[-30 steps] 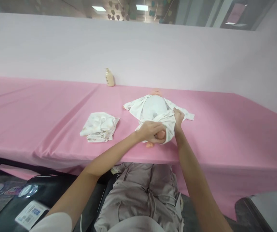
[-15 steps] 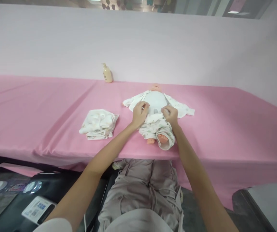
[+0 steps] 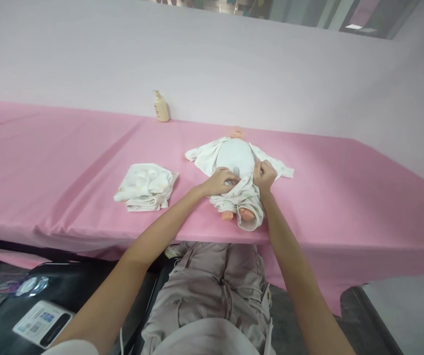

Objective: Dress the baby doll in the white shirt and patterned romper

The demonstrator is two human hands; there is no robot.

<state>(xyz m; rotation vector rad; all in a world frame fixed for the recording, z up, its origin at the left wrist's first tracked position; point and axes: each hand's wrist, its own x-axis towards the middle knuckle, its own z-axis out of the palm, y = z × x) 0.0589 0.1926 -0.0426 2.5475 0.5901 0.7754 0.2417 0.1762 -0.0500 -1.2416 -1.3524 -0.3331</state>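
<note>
A baby doll (image 3: 236,154) lies on its back on the pink-covered table, feet toward me. Its pale torso is bare of the white baby top (image 3: 206,155), which spreads open on both sides. White printed baby trousers (image 3: 241,199) are bunched around its legs, and both feet poke out at the bottom. My left hand (image 3: 221,181) has its fingers curled at the waist of the trousers, near the doll's middle. On the other side, my right hand (image 3: 265,175) is closed in a fist around the trousers' edge, which is pulled up toward it.
A folded pile of white printed baby clothes (image 3: 147,187) lies left of the doll. A cream pump bottle (image 3: 161,107) stands at the back by the white wall. Below the pink tablecloth (image 3: 86,162), a black chair at left holds a white box (image 3: 42,323) and plastic bottles.
My left hand has moved down and inward across the waist of the trousers. My right hand has turned upright and shifted slightly right, drawing the cloth up. The view has tilted slightly.
</note>
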